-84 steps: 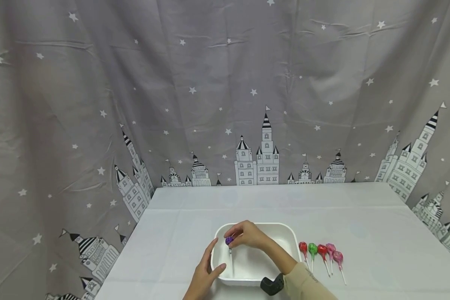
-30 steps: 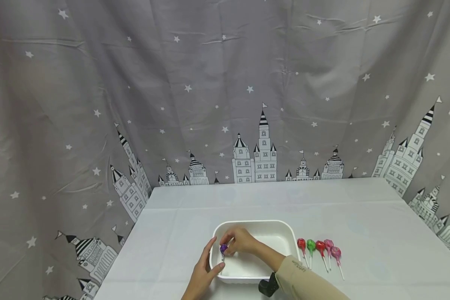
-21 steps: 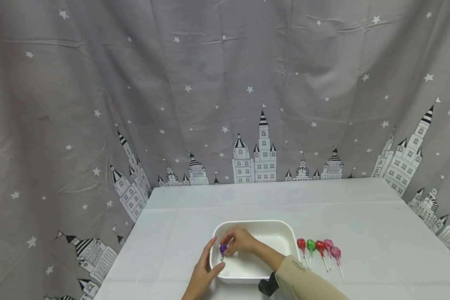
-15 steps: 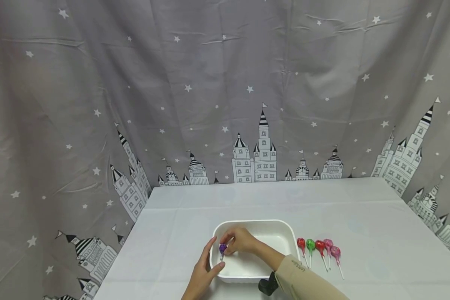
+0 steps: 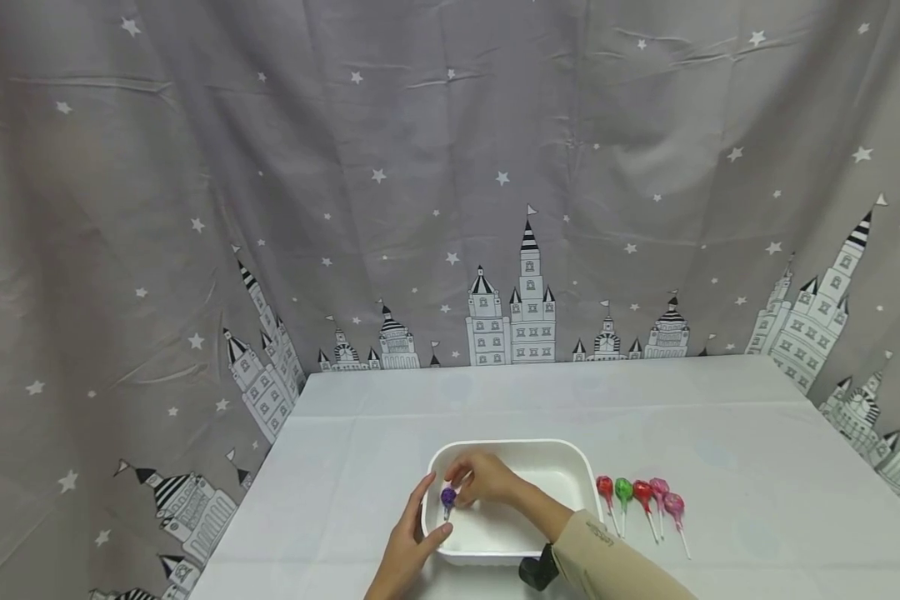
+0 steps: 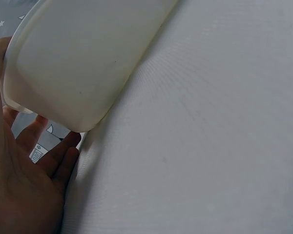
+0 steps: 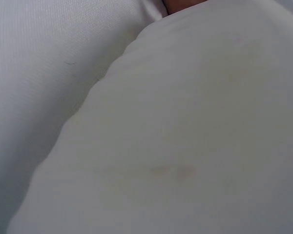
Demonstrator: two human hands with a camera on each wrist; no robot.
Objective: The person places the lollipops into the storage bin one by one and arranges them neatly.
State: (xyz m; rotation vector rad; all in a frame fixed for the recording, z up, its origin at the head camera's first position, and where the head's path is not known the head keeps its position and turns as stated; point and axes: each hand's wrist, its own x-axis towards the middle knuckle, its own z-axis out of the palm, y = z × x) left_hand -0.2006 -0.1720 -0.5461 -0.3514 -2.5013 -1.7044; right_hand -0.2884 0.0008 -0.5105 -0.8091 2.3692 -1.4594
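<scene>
Inside the white tray [image 5: 570, 467], your right hand [image 5: 483, 481] pinches the purple lollipop [image 5: 447, 497] low at the left wall, apparently touching down. Left hand [image 5: 408, 546], fingers straight, braces the rim; hold firm, release gently.

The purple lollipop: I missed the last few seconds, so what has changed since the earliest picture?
The right hand lowered the purple lollipop from above the white tray down into its left end, still pinching it. The left hand stayed on the tray's left edge; the four lollipops beside it stayed put.
</scene>
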